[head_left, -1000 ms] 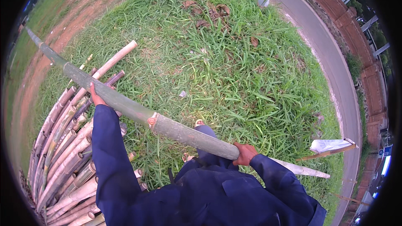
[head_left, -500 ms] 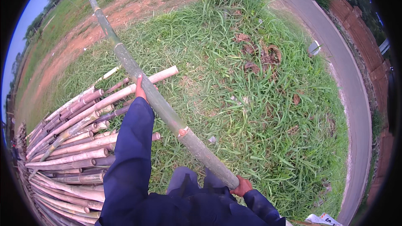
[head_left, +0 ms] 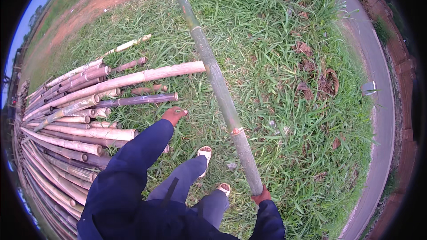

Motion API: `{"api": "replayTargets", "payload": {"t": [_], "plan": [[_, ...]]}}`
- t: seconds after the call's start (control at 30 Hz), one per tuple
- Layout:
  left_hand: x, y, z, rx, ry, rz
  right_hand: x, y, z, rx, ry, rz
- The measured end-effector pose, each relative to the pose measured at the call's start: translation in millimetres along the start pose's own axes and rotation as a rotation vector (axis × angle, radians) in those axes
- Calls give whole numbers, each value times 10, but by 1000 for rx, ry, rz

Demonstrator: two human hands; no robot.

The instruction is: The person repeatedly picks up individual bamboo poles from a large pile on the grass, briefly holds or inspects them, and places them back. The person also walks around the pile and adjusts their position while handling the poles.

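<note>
A long green bamboo pole (head_left: 220, 86) runs from near my right side away toward the top of the view. My right hand (head_left: 262, 195) grips its near end. Off the pole, my left hand (head_left: 175, 115) hangs over the grass with nothing in it, its fingers loosely apart and partly hidden. Close to that hand lies the end of a dark purplish bamboo pole (head_left: 142, 100) from the pile. The green pole passes over or against the tip of a long pale bamboo pole (head_left: 155, 74); I cannot tell whether they touch.
A pile of cut bamboo poles (head_left: 71, 144) spreads over the left side. Grass (head_left: 284, 164) lies underfoot, with dry brown leaves (head_left: 329, 82) at the right. A paved road (head_left: 382, 151) and a reddish wall (head_left: 407, 106) run along the right edge.
My left hand has let go of the green bamboo pole and moved down from it. The pole has swung rightward at its far end, with my right hand still holding the near end.
</note>
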State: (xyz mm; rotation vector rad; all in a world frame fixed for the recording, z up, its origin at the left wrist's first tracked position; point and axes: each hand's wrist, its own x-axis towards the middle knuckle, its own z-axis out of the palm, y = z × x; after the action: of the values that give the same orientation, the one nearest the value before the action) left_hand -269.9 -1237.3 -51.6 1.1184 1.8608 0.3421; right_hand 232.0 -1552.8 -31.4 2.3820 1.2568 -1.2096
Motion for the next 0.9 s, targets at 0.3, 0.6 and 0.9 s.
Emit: {"api": "replayTargets", "payload": {"t": [0.3, 0.6, 0.9], "plan": [[-1698, -2693, -515, 483, -172, -275, 1612, 325, 535, -5, 124, 59], [-2543, -3134, 216, -232, -344, -907, 1294, 924, 216, 48, 367, 338], [-3215, -717, 461, -930, -571, -616, -440, 1276, 692, 34, -164, 151]]}}
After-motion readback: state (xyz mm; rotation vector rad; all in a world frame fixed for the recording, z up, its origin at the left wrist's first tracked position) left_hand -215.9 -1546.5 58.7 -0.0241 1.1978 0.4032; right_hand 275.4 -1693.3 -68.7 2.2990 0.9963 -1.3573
